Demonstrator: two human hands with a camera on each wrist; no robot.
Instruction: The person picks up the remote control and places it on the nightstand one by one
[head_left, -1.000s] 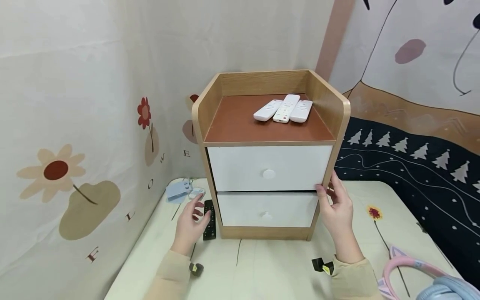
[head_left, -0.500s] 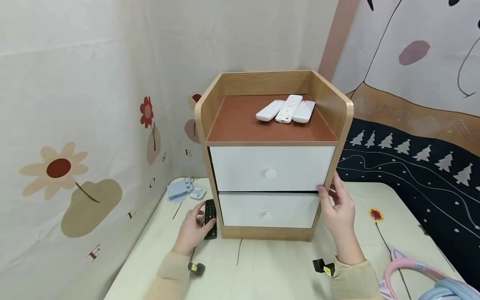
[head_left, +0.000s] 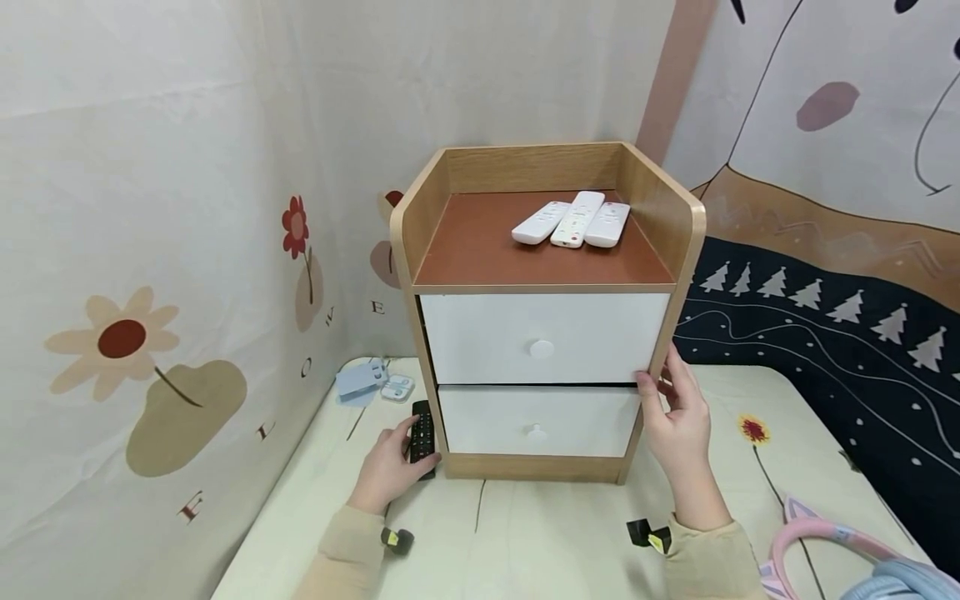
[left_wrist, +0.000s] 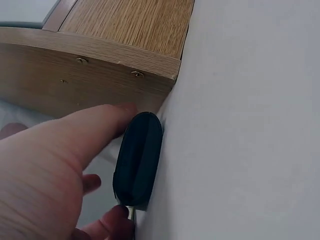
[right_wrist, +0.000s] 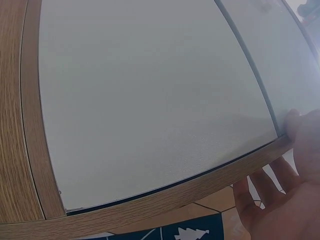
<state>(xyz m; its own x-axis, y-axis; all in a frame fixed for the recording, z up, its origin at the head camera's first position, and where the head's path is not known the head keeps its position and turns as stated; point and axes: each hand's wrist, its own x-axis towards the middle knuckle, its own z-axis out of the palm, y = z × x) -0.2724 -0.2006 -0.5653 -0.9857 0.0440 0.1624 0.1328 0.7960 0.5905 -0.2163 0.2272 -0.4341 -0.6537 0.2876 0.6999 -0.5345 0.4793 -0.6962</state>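
Observation:
In the head view a black remote control (head_left: pixel 422 442) lies on the tabletop by the cabinet's left side. My left hand (head_left: pixel 390 467) grips it, thumb on the near right side and fingers on the left. The left wrist view shows the remote (left_wrist: pixel 139 157) end-on between thumb and fingertip. A small wooden cabinet (head_left: pixel 534 468) with two white drawers (head_left: pixel 480 337) stands upright, both drawers pushed in. My right hand (head_left: pixel 678 425) holds the cabinet's right side edge, thumb at the front and fingers on the outer side; the right wrist view shows this hand (right_wrist: pixel 285 200) too.
Three white remotes (head_left: pixel 577 218) lie on the cabinet's brown top shelf. Behind my left hand are a light blue object (head_left: pixel 358 379) and a small white case (head_left: pixel 397 387). A pink cat-ear headband (head_left: pixel 806 527) and something light blue lie at the front right. Patterned fabric walls stand behind.
My left hand has moved right and closed its thumb and fingers on the black remote. My right hand keeps its hold on the cabinet edge.

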